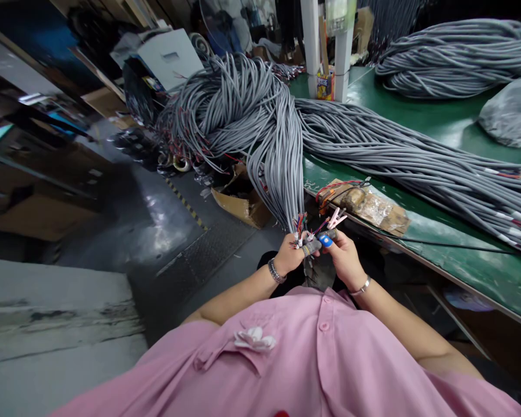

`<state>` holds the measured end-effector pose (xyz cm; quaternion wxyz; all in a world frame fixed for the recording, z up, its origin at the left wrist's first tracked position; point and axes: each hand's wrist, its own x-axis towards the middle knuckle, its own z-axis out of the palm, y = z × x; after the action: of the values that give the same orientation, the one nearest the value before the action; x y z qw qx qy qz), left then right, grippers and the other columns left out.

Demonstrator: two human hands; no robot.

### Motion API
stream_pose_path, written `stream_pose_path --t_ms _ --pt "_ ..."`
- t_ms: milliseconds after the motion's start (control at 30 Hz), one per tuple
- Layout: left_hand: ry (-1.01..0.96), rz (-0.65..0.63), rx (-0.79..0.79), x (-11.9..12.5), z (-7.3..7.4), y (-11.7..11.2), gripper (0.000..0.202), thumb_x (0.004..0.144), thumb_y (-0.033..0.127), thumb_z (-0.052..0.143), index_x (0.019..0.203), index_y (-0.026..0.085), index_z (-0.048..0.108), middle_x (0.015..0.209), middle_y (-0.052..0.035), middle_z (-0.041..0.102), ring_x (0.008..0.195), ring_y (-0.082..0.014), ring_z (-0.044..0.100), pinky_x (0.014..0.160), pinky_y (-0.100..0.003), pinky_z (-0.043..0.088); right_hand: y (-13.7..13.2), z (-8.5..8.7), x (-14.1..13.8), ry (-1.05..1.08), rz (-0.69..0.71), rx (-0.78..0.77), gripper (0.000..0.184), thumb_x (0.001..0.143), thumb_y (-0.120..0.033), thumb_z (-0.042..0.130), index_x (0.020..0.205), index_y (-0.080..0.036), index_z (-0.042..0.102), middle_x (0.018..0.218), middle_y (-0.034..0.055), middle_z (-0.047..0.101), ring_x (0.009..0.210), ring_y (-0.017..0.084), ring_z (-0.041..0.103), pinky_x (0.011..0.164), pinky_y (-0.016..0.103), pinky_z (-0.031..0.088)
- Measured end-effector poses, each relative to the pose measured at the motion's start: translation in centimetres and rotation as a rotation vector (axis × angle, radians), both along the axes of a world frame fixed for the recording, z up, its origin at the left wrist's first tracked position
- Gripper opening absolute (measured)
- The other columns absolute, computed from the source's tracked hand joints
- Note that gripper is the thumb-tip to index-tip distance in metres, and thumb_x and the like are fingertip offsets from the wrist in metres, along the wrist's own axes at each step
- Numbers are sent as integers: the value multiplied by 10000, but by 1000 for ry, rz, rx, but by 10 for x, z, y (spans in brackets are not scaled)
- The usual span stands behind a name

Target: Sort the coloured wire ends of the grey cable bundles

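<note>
My left hand (292, 255) is closed around the ends of several grey cables (282, 185), where coloured wires (301, 223) stick out above the fingers. Close beside it, my right hand (341, 255) pinches at the same spot, its thumb in a blue cover (325, 240). Both hands have grey finger covers. What the right fingertips pinch is too small to make out, though thin wires show between the hands. A pale pink clip (336, 218) lies just beyond the right fingers. The cables hang down from a large looped bundle to my left hand.
On the green table (451, 231) lies a long bundle of grey cables (399, 145), with a coil (455, 58) behind it. A taped cardboard piece (373, 208) sits at the near edge. An open carton (238, 200) stands on the floor, left of the hanging cables.
</note>
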<state>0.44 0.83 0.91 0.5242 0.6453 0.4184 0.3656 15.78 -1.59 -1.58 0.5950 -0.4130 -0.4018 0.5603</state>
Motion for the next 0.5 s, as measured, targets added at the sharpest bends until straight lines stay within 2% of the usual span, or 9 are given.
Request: stream_pose_path --t_ms 200,367,433,500 --pt "-46 48 -10 0 -2 -1 315 776 446 710 708 138 697 636 -40 689 616 -134 619 634 -251 479 0 -10 0 72 14 -60 197 777 -396 733 794 -215 656 665 -28 596 596 119 510 589 256 421" --pt "-170 101 -88 -1 -6 -2 307 762 443 723 780 138 702 629 -32 688 595 -137 630 627 -262 492 10 -16 17 258 -154 -130 248 745 -366 756 701 -206 572 609 -58 485 542 88 413 542 223 408" --pt "-211 106 -95 0 -6 -2 293 756 429 732 776 138 703 619 -29 683 585 -136 626 623 -264 492 15 -16 24 331 -156 -193 282 751 -424 738 716 -210 559 634 -49 509 529 89 411 526 227 418" --pt "-234 99 -99 2 -3 -2 281 758 417 731 770 138 707 614 -32 682 582 -136 623 610 -261 482 20 -13 28 367 -83 -241 344 778 -546 672 766 -213 583 694 -20 569 540 100 450 542 250 453"
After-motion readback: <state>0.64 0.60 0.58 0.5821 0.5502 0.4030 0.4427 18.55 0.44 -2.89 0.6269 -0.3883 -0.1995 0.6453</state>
